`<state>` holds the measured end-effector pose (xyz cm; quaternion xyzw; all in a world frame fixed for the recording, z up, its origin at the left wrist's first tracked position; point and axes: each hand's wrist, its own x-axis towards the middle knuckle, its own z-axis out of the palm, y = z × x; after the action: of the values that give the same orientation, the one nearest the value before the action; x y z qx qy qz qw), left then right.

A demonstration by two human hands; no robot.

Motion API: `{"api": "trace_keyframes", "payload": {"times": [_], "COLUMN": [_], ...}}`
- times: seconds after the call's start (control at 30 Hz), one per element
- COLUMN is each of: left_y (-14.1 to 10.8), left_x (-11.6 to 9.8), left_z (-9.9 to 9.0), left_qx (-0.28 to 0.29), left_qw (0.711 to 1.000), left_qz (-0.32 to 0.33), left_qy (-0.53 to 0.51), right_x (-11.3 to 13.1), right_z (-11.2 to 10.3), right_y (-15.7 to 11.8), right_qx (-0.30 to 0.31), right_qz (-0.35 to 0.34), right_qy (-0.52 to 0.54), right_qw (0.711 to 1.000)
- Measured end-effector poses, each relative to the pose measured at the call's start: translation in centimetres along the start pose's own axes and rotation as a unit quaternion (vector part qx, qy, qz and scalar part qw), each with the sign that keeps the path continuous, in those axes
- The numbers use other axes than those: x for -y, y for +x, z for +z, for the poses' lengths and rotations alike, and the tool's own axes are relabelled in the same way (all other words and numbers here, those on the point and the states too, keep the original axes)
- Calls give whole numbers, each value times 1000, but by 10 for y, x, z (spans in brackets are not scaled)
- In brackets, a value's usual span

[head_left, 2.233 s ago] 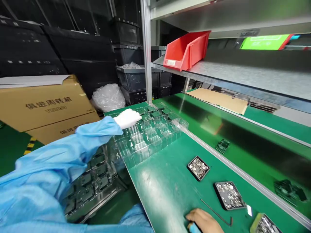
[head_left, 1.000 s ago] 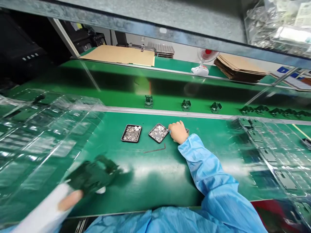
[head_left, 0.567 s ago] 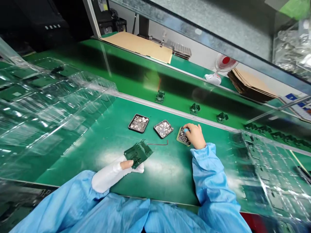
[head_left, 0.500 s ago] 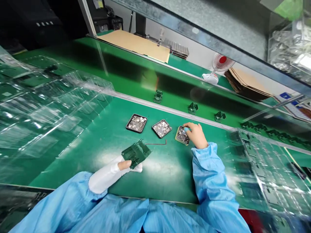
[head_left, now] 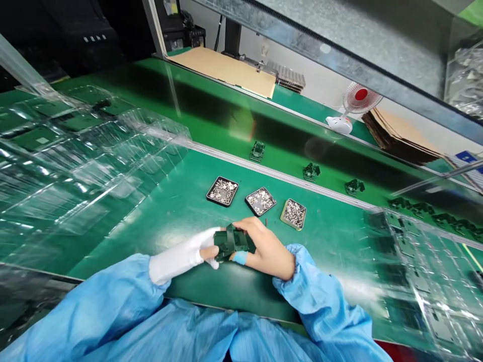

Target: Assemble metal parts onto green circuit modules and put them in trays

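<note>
A dark green, box-shaped circuit-board assembly (head_left: 228, 242) is held between my two hands, above the near part of the mat. My left hand (head_left: 206, 250), in a white glove with the thumb bare, grips its left end. On the right end, the fingers and thumb of my right hand (head_left: 266, 249) close around it; blue tape wraps the thumb. Whether a small piece is pinched there too is hidden. Just beyond my right hand shows the short end of an L-shaped hex key (head_left: 266, 221), the rest covered.
Small metal parts fill a left tray (head_left: 208, 198), a middle tray (head_left: 249, 205) and a right tray (head_left: 283, 219). Behind a metal rail stand several green assemblies (head_left: 311, 172). Clear plastic trays lie left (head_left: 94, 186) and right (head_left: 418, 271). A metal shelf (head_left: 358, 65) overhangs the bench.
My right hand has left the right-hand tray and come left and nearer to the green assembly. The assembly has turned in my left hand. The hex key is now mostly covered.
</note>
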<state>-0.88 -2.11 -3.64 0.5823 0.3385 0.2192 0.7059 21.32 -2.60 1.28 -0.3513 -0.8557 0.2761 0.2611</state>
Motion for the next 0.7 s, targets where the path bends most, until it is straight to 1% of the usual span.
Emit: {"api": "trace_keyframes", "payload": {"times": [0.03, 0.1, 0.13, 0.2, 0.23, 0.27, 0.33, 0.4, 0.43, 0.5, 0.57, 0.63, 0.7], "left_y": [-2, -5, -6, -4, 1, 7, 27, 52, 65, 88, 104, 112, 114], "left_x": [-1, -10, -17, -34, -43, -50, -61, -66, -67, -67, -65, -62, -59], "left_z": [-7, -21, -27, -38, -43, -48, -57, -64, -67, -69, -68, -65, -62], "left_qx": [-52, -148, -181, -216, -219, -217, -200, -172, -149, -121, -112, -109, -109], "left_qw": [998, 980, 966, 929, 904, 873, 799, 735, 715, 699, 698, 695, 695], "left_qz": [1, -3, -4, 5, 17, 31, 51, 38, 28, 20, 23, 25, 27], "left_qy": [44, 135, 184, 299, 366, 436, 564, 655, 683, 704, 707, 710, 710], "right_x": [-2, -4, -4, -2, -1, -1, -1, -4, -6, -10, -12, -14, -15], "right_z": [2, 5, 5, 2, -1, -4, -10, -12, -12, -11, -10, -10, -12], "right_y": [-1, -3, -3, -1, 0, 2, 6, 10, 10, 10, 9, 8, 8], "right_qx": [5, 38, 55, 63, 50, 31, -6, -14, -10, -1, -5, -13, -14], "right_qz": [13, 29, 34, 35, 34, 36, 47, 56, 57, 57, 63, 68, 69], "right_qy": [-33, -98, -121, -138, -133, -125, -114, -119, -126, -138, -137, -130, -125], "right_qw": [999, 994, 991, 988, 989, 991, 992, 991, 990, 989, 989, 989, 990]}}
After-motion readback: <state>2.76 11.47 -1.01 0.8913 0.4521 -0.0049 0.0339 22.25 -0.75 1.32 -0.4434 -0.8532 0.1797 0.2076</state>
